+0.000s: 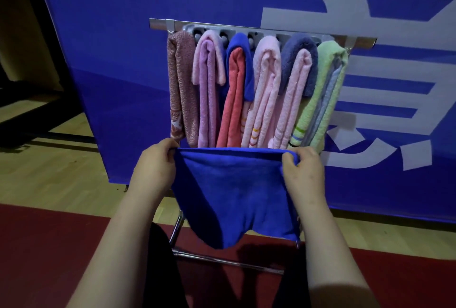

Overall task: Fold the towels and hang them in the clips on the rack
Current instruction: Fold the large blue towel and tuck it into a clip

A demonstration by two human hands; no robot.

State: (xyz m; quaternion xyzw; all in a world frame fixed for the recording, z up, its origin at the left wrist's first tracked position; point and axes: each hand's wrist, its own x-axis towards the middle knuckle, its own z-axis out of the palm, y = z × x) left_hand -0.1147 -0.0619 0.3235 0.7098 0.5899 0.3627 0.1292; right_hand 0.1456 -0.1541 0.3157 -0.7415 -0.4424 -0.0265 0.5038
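Before the rack (266, 32), fleecy blue towel (232, 196)

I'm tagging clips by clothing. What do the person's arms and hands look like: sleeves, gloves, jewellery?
The left hand and right hand are ungloved. Both arms are bare to the frame edge, with no sleeves in view. No watch or bracelet shows at either wrist.
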